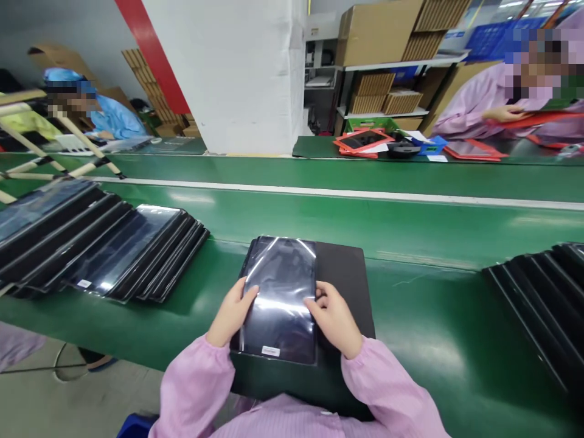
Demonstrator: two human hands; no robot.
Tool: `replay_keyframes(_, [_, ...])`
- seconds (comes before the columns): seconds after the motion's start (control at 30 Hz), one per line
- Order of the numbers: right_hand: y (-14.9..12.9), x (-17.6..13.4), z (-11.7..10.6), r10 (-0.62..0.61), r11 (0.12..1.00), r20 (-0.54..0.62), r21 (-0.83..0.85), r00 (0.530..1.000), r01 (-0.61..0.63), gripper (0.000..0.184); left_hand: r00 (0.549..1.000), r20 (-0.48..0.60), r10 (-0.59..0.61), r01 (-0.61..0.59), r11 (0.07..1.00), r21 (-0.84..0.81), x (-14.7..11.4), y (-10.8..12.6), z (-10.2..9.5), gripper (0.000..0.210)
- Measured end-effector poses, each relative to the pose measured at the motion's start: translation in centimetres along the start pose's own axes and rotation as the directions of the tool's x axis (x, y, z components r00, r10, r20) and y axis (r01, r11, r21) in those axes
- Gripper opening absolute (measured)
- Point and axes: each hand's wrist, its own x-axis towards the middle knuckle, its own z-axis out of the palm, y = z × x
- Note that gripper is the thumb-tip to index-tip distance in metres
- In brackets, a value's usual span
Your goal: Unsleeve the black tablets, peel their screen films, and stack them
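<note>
A flat black tablet-like panel [280, 304] in clear, shiny film, with a small white label at its near end, is in front of me. My left hand [235, 310] is closed on its left edge, thumb on top. At the right edge, my right hand [333, 313] grips the same panel with its thumb over the film and the fingers curled. A black mat [344, 267] shows beneath and to the right. Dark edges of something more peek out at the panel's upper left; I cannot make out what they are.
Rows of overlapping film-wrapped panels lie left [150, 243] and right [547, 298] on the green bench [424, 316]. A white strip [274, 188] runs along it. Across stand a white pillar [246, 73], red-framed tablets [365, 141] and two people at work. A pale tube frame [59, 143] is far left.
</note>
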Motion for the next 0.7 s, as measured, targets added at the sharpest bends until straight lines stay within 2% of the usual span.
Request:
replay_keyframes(0.1, [-0.3,1.1,2.4,0.013,0.999,0.041,-0.038,0.999,-0.011,0.023,0.996,-0.020,-0.085,0.086,0.996,0.018,1.0,-0.9,-2.4,0.055])
replay_keyframes(0.2, [-0.4,1.6,3.6,0.057,0.993,0.062,-0.110,0.996,-0.050,0.025,0.992,-0.006,-0.125,0.125,0.992,0.006,1.6,-1.2,-3.1,0.059])
replay_keyframes(0.3, [-0.8,1.6,3.8,0.114,0.978,0.070,-0.183,0.991,-0.099,0.032,0.987,0.054,-0.153,0.154,0.988,-0.008,1.9,-1.5,-2.9,0.061])
replay_keyframes(0.5, [-2.5,1.3,3.5,0.162,0.950,0.134,-0.289,0.978,-0.118,0.037,0.989,0.018,-0.144,0.142,0.988,0.062,1.9,-1.3,-3.2,0.060])
replay_keyframes(0.6, [-3.0,1.4,3.4,0.177,0.944,0.150,-0.304,0.973,-0.125,0.043,0.990,0.006,-0.142,0.142,0.987,-0.076,1.9,-0.6,-3.6,0.066])
replay_keyframes(0.7, [-3.0,1.5,3.3,0.177,0.948,0.152,-0.292,0.972,-0.127,0.047,0.975,-0.062,-0.214,0.184,0.931,-0.316,2.1,0.2,-3.9,0.096])
